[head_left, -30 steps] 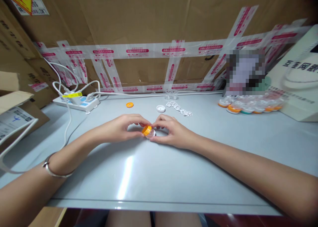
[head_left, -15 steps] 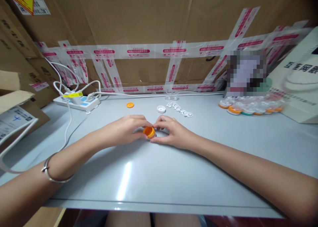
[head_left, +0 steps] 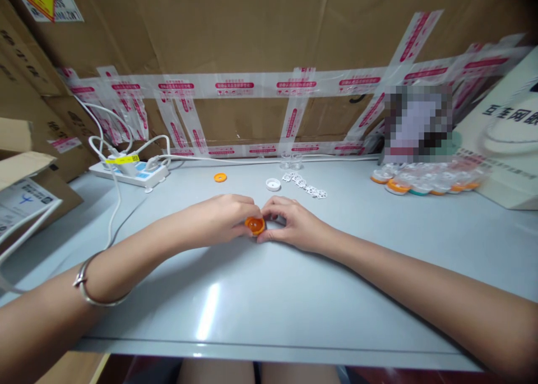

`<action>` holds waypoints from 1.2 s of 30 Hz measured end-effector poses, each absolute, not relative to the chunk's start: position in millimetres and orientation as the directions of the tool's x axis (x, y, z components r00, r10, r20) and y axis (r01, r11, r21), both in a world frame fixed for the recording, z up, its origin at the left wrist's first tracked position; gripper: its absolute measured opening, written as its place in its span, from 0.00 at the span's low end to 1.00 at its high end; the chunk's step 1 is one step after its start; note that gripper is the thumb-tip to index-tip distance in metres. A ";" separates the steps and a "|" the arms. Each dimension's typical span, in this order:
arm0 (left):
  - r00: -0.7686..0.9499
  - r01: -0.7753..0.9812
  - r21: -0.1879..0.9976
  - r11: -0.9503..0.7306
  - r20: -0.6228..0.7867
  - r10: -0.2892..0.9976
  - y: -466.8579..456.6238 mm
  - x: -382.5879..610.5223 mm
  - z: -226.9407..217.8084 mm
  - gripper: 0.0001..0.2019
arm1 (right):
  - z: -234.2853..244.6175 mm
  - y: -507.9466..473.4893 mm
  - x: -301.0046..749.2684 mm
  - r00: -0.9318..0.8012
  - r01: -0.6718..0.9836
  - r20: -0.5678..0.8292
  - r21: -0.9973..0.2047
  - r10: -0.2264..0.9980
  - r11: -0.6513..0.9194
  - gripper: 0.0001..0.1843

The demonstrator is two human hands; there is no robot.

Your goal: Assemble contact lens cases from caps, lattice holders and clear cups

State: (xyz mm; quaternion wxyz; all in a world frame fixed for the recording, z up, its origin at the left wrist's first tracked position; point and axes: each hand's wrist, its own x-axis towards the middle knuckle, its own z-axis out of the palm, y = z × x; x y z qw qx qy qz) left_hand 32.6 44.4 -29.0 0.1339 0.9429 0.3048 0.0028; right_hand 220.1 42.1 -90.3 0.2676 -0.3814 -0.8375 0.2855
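Between the fingertips of both hands sits a small round orange cup point(head_left: 254, 226), just above or on the grey table point(head_left: 302, 305). Something clear and shiny shows inside its opening. My left hand point(head_left: 236, 217) pinches it from the left, and my right hand point(head_left: 290, 220) grips its right edge with thumb and fingers. Farther back lie an orange ring-shaped disc point(head_left: 220, 177) and a white round cap point(head_left: 273, 185). To the right of the cap a row of flat white cut-out pieces point(head_left: 305, 185) is spread, with clear small cups point(head_left: 291, 161) behind it.
A white power strip point(head_left: 130, 174) with cables stands at the back left, near an open carton point(head_left: 29, 204). Several clear-topped discs with orange and green bases point(head_left: 424, 185) are grouped at the right, beside a white paper bag point(head_left: 504, 132). A large taped cardboard box point(head_left: 235, 31) walls the back.
The orange cup has turned in my fingers, and a clear shiny surface now shows in its opening. My left hand has shifted slightly right over it.
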 end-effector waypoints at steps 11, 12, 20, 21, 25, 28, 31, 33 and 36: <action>0.815 0.580 0.202 -0.789 -0.115 0.569 45.4 37.1 -26.1 0.06 | -83.0 39.4 221.8 -0.601 0.535 0.114 -0.678 0.791 0.505 0.08; 0.810 0.587 0.194 -0.786 -0.130 0.572 44.9 38.4 -25.3 0.06 | -82.9 38.9 221.6 -0.600 0.540 0.116 -0.671 0.792 0.508 0.07; 0.807 0.590 0.206 -0.781 -0.142 0.573 44.6 38.0 -26.8 0.08 | -82.8 39.1 224.7 -0.610 0.528 0.117 -0.678 0.784 0.512 0.07; 0.810 0.586 0.225 -0.779 -0.130 0.572 45.3 35.8 -27.8 0.09 | -82.8 40.3 225.9 -0.620 0.512 0.108 -0.695 0.777 0.505 0.08; 0.818 0.560 0.320 -0.764 -0.066 0.571 48.6 26.9 -32.4 0.11 | -81.8 46.4 231.4 -0.595 0.441 0.067 -0.806 0.801 0.395 0.14; 0.824 0.536 0.369 -0.759 -0.034 0.566 50.1 23.3 -34.1 0.11 | -77.9 53.1 238.7 -0.429 0.371 0.055 -0.899 0.901 0.232 0.15; 0.822 0.535 0.371 -0.759 -0.025 0.568 49.4 22.7 -33.5 0.11 | -69.7 64.0 252.7 -0.176 0.317 0.141 -0.929 0.974 0.192 0.14; 0.822 0.537 0.362 -0.762 -0.019 0.570 48.0 22.8 -32.9 0.12 | -62.3 73.5 266.5 -0.011 0.371 0.237 -0.901 0.972 0.224 0.13; 0.834 0.513 0.350 -0.784 0.013 0.551 44.8 22.2 -32.5 0.13 | -49.8 87.4 295.1 0.094 0.609 0.358 -0.759 0.929 0.232 0.12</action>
